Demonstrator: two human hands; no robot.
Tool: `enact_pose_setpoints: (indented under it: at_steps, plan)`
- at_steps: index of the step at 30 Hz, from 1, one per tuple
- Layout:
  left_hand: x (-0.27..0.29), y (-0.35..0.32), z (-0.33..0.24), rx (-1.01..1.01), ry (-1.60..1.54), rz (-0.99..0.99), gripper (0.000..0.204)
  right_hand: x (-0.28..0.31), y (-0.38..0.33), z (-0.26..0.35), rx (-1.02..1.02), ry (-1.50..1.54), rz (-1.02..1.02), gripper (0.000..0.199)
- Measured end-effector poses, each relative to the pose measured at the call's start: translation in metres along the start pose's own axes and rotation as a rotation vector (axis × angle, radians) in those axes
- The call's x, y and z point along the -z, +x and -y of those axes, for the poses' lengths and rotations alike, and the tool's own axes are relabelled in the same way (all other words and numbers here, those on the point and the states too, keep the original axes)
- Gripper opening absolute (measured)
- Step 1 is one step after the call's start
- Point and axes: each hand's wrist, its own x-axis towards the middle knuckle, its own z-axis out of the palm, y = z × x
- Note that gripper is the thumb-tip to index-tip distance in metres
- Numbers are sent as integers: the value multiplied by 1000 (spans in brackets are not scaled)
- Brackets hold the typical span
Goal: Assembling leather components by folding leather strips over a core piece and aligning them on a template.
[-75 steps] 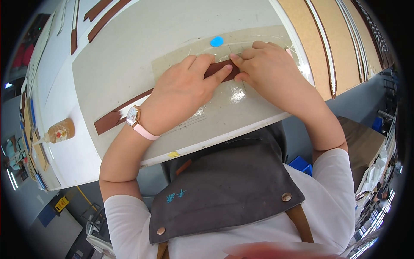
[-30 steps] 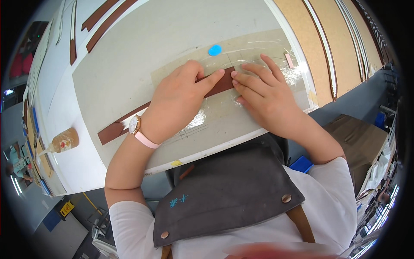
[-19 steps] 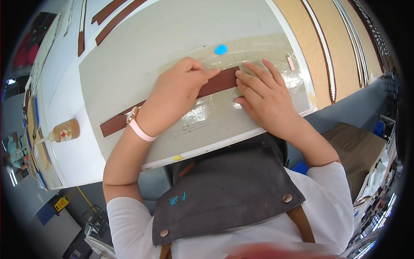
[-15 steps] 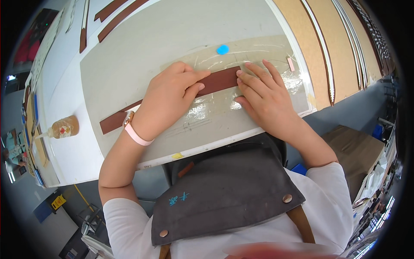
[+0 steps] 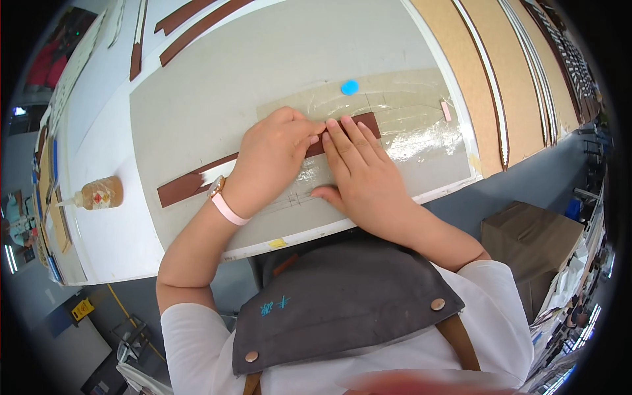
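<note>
A long brown strip (image 5: 181, 190), leather-like with a white inner layer showing near its left end, lies slantwise on the grey work board (image 5: 197, 112). My left hand (image 5: 276, 148) bends over its middle, with thumb and index finger pinched on the strip's edge. Flat against the strip, just right of those fingertips, my right hand (image 5: 359, 164) has its fingers stretched out and its thumb apart. The strip's right end pokes out beyond the right fingers. Both hands hide part of its middle.
Beyond the strip sits a blue blob (image 5: 349, 87) on a clear film. A small pink piece (image 5: 446, 111) lies at the right. A bottle of amber liquid (image 5: 102, 193) rests at the left. More brown strips (image 5: 197, 33) lie at the back, and white-lined strips (image 5: 487, 72) on the tan board.
My right hand has slid left along the strip, up to my left fingertips, and now lies flatter. More of the strip's white layer shows beside my left wrist. The whole view has shifted slightly.
</note>
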Motion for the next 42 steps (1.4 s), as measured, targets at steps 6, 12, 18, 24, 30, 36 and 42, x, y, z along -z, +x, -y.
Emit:
enact_pose_setpoints:
  at_steps: [6, 12, 18, 24, 30, 36, 42]
  plan:
    - [-5, -4, 4, -18, -29, -26, 22, 15, -8, -13, -110, -197, 58, 78]
    - [-3, -3, 1, -83, 30, -26, 25, 11, 1, -7, -172, -292, 105, 81]
    - [-5, -10, 2, -98, 96, 8, 25, 6, -1, -7, -173, -164, 102, 83]
    - [-3, -17, -12, -227, 483, -29, 34, 9, -9, -23, -251, -368, 100, 82]
    - [-14, -20, -15, -297, 564, -135, 37, 6, -17, -29, -284, -165, 23, 84]
    - [-7, -3, -8, 6, 39, -58, 33, 3, -15, -38, -371, 57, -140, 59]
    - [4, -15, -11, -120, -30, -132, 23, 30, -7, -33, -550, 706, -230, 20]
